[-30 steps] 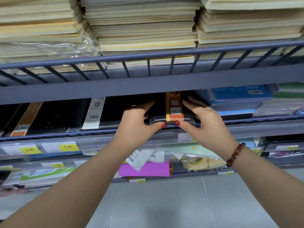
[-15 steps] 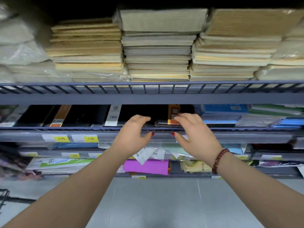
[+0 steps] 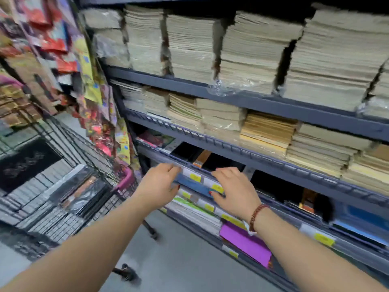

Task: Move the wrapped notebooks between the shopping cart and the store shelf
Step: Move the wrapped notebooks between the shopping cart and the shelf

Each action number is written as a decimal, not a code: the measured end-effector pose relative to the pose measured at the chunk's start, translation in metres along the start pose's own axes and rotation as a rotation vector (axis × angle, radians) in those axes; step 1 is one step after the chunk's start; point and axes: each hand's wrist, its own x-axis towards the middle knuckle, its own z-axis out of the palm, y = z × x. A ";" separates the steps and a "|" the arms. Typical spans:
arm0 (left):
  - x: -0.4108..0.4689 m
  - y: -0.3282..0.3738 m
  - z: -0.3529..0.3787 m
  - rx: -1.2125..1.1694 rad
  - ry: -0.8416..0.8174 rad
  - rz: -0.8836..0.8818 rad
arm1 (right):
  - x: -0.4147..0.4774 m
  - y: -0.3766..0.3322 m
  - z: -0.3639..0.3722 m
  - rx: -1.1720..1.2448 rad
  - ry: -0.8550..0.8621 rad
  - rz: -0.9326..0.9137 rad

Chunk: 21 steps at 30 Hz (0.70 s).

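shopping cart (image 3: pixel 69 199) at left, wrapped notebooks (image 3: pixel 84 191) lying in it | left hand (image 3: pixel 160 186) empty, fingers loose, before shelf rail (image 3: pixel 189 165) | yellow price tags (image 3: pixel 195 177) too blurred to read | right hand (image 3: pixel 233 190) empty, spread; bead bracelet (image 3: pixel 255 216) on wrist

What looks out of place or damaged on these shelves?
Loose clear plastic wrap hangs crumpled over the front edge of the top shelf, under the paper stacks, as if torn open. Motion blur hides finer detail elsewhere.
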 end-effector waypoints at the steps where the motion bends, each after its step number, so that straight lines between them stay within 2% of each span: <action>1: -0.014 -0.017 -0.014 0.016 0.012 -0.041 | 0.011 -0.019 -0.004 -0.013 -0.011 -0.045; 9: -0.134 -0.144 -0.094 0.122 0.099 -0.352 | 0.081 -0.182 -0.016 -0.077 -0.062 -0.314; 15: -0.234 -0.240 -0.124 0.151 0.093 -0.417 | 0.104 -0.317 0.000 -0.089 -0.097 -0.417; 21: -0.297 -0.314 -0.131 0.112 0.119 -0.445 | 0.122 -0.416 0.021 -0.103 -0.109 -0.471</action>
